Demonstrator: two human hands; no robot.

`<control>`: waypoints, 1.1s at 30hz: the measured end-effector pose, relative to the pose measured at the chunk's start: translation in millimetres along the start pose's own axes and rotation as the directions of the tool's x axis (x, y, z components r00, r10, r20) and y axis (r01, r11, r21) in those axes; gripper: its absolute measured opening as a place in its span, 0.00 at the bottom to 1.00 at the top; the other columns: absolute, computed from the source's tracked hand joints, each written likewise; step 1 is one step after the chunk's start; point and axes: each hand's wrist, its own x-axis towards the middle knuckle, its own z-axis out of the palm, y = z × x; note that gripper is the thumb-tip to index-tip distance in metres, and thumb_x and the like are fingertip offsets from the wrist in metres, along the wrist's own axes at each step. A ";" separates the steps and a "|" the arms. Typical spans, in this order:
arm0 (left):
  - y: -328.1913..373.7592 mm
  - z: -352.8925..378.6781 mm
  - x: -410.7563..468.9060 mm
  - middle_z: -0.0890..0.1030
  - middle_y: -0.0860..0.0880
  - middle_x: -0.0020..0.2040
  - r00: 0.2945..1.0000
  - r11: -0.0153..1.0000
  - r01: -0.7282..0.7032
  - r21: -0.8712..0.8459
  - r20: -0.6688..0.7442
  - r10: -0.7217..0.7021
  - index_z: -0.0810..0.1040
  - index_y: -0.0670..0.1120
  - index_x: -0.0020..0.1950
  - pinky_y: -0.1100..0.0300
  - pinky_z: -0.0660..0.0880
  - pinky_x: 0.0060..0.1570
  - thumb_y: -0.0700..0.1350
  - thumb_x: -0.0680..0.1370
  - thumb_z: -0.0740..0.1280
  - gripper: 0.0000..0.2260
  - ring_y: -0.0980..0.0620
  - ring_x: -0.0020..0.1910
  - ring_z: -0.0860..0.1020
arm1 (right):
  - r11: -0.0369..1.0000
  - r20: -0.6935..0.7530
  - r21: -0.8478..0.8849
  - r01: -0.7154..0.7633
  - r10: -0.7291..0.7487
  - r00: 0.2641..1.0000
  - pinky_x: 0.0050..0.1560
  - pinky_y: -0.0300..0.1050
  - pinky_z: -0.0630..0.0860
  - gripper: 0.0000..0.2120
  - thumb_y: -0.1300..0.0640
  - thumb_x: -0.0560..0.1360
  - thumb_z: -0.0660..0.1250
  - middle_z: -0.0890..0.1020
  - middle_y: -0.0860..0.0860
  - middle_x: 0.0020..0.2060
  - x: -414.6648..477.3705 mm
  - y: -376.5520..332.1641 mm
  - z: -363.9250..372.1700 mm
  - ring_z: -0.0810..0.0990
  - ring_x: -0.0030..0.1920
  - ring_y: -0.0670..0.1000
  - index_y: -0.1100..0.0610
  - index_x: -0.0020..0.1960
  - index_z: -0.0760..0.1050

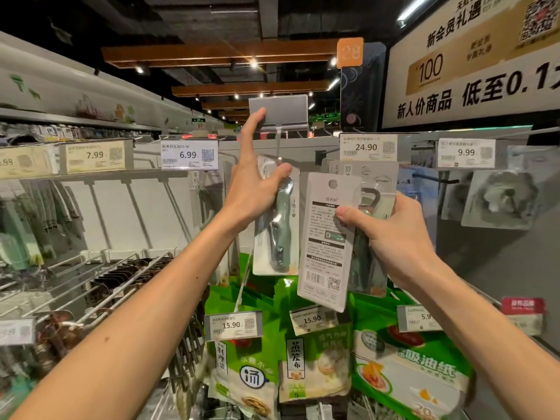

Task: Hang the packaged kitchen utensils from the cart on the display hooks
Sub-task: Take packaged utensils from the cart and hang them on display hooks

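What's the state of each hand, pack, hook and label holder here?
left hand, pinches the left pack's top, index finger props up the label holder
right hand, grips the right packs
left pack, upright at the hook tip, threading unclear
right packs, held, unhung, back label facing the camera
label holder, flipped up
hook, tip at the left pack's top

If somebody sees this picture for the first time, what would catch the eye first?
The two raised hands in the centre stand out: the left hand touches a blank grey tag holder with its forefinger while its thumb pinches a packaged opener just below it. Beside it, the right hand grips a bunch of packaged utensils, the front card showing its printed back. Bright green bags hang underneath.
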 end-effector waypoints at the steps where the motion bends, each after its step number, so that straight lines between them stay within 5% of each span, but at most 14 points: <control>1: -0.3 1.6 -0.5 0.56 0.56 0.80 1.000 1.000 0.002 0.016 0.007 -0.002 0.52 0.58 0.79 0.56 0.57 0.68 0.38 0.77 0.70 0.38 0.57 0.73 0.61 | 1.000 0.006 -0.003 0.005 -0.005 1.000 0.53 0.55 0.82 0.13 0.63 0.71 0.75 0.87 0.50 0.47 -0.4 -0.6 -0.4 0.86 0.47 0.50 0.54 0.54 0.79; 3: -2.5 5.0 -2.5 0.56 0.54 0.80 1.000 0.993 -0.010 0.115 0.008 0.009 0.49 0.60 0.80 0.57 0.61 0.65 0.38 0.77 0.71 0.41 0.60 0.65 0.72 | 1.000 0.019 -0.010 0.014 -0.013 1.000 0.53 0.55 0.82 0.12 0.63 0.72 0.74 0.87 0.50 0.48 -1.5 -1.6 -0.6 0.86 0.48 0.49 0.54 0.54 0.79; 5: -7.9 7.7 -4.1 0.69 0.44 0.75 0.999 0.970 -0.035 0.239 -0.006 0.038 0.46 0.60 0.80 0.66 0.69 0.58 0.39 0.75 0.74 0.45 0.66 0.41 0.77 | 1.000 0.028 -0.014 0.019 -0.019 0.999 0.53 0.55 0.82 0.12 0.63 0.72 0.74 0.87 0.50 0.48 -2.9 -2.3 -1.2 0.86 0.47 0.50 0.54 0.53 0.80; 7: -15.2 8.1 -1.5 0.81 0.45 0.48 0.997 0.942 -0.041 0.332 -0.043 0.059 0.43 0.62 0.79 0.64 0.78 0.47 0.40 0.73 0.77 0.50 0.60 0.31 0.74 | 1.000 0.032 -0.009 0.025 -0.025 0.999 0.53 0.56 0.82 0.11 0.63 0.72 0.74 0.87 0.50 0.46 -3.7 -3.7 -2.0 0.86 0.47 0.50 0.53 0.51 0.80; 9: -18.9 7.1 2.3 0.74 0.50 0.38 0.996 0.915 -0.019 0.404 -0.071 0.052 0.41 0.64 0.77 0.54 0.79 0.42 0.41 0.70 0.79 0.53 0.55 0.32 0.73 | 1.000 0.040 -0.013 0.028 -0.028 0.999 0.53 0.57 0.82 0.11 0.63 0.72 0.74 0.87 0.49 0.46 -4.5 -4.9 -2.7 0.87 0.46 0.50 0.53 0.51 0.80; 15: -9.0 5.3 -6.4 0.74 0.44 0.52 0.990 0.738 -0.015 0.674 -0.093 0.105 0.44 0.56 0.81 0.58 0.68 0.43 0.49 0.71 0.78 0.50 0.52 0.46 0.68 | 1.000 0.033 0.002 0.028 -0.028 0.999 0.54 0.57 0.82 0.11 0.63 0.72 0.74 0.87 0.49 0.46 -4.6 -3.4 -4.1 0.86 0.47 0.50 0.54 0.52 0.80; 19: 18.8 -9.7 -12.8 0.80 0.46 0.35 0.988 0.917 0.064 0.395 0.104 -0.114 0.39 0.61 0.80 0.57 0.79 0.31 0.40 0.78 0.69 0.45 0.47 0.31 0.79 | 0.999 0.031 0.036 0.019 -0.020 0.999 0.55 0.58 0.81 0.10 0.65 0.71 0.75 0.87 0.51 0.46 -0.1 -2.2 0.5 0.86 0.48 0.52 0.52 0.48 0.80; 21: 35.2 -17.8 -13.4 0.84 0.45 0.36 0.950 0.966 0.211 0.151 0.200 -0.239 0.40 0.64 0.79 0.58 0.80 0.31 0.36 0.78 0.67 0.46 0.48 0.32 0.83 | 0.999 0.029 0.048 0.018 -0.020 0.999 0.55 0.58 0.81 0.10 0.65 0.71 0.75 0.87 0.51 0.46 4.3 -2.1 5.9 0.86 0.48 0.52 0.53 0.47 0.81; 25: 53.9 -22.0 -16.4 0.86 0.46 0.43 0.913 0.952 0.306 -0.006 0.287 -0.291 0.41 0.65 0.79 0.53 0.84 0.39 0.44 0.76 0.72 0.46 0.47 0.43 0.85 | 0.995 0.004 0.090 0.051 -0.052 0.999 0.55 0.58 0.81 0.10 0.66 0.70 0.75 0.87 0.51 0.44 9.5 -6.4 23.8 0.86 0.47 0.52 0.52 0.46 0.81; 29: 60.1 -23.1 -34.7 0.80 0.60 0.50 0.925 0.977 0.190 0.100 0.314 -0.212 0.40 0.64 0.79 0.63 0.78 0.54 0.57 0.69 0.77 0.53 0.65 0.45 0.82 | 0.988 0.001 0.151 0.029 -0.030 1.000 0.55 0.58 0.81 0.10 0.63 0.69 0.77 0.87 0.51 0.45 11.5 -5.6 33.8 0.86 0.49 0.53 0.54 0.48 0.82; 31: 59.0 -19.1 -52.4 0.72 0.63 0.64 0.913 0.980 0.130 0.153 0.366 -0.179 0.39 0.63 0.79 0.71 0.68 0.63 0.58 0.65 0.80 0.58 0.70 0.60 0.75 | 0.981 0.004 0.196 0.001 -0.002 1.000 0.54 0.59 0.81 0.12 0.63 0.67 0.77 0.87 0.53 0.45 10.6 -5.2 36.0 0.86 0.48 0.55 0.56 0.50 0.82; 33: 57.7 -13.5 -66.4 0.61 0.53 0.75 0.895 0.967 0.102 0.235 0.402 -0.193 0.37 0.61 0.79 0.66 0.59 0.67 0.58 0.62 0.81 0.62 0.57 0.73 0.65 | 0.973 0.044 0.231 -0.009 -0.001 0.999 0.53 0.58 0.82 0.13 0.66 0.69 0.76 0.87 0.53 0.45 6.5 -8.1 40.0 0.86 0.48 0.55 0.58 0.52 0.82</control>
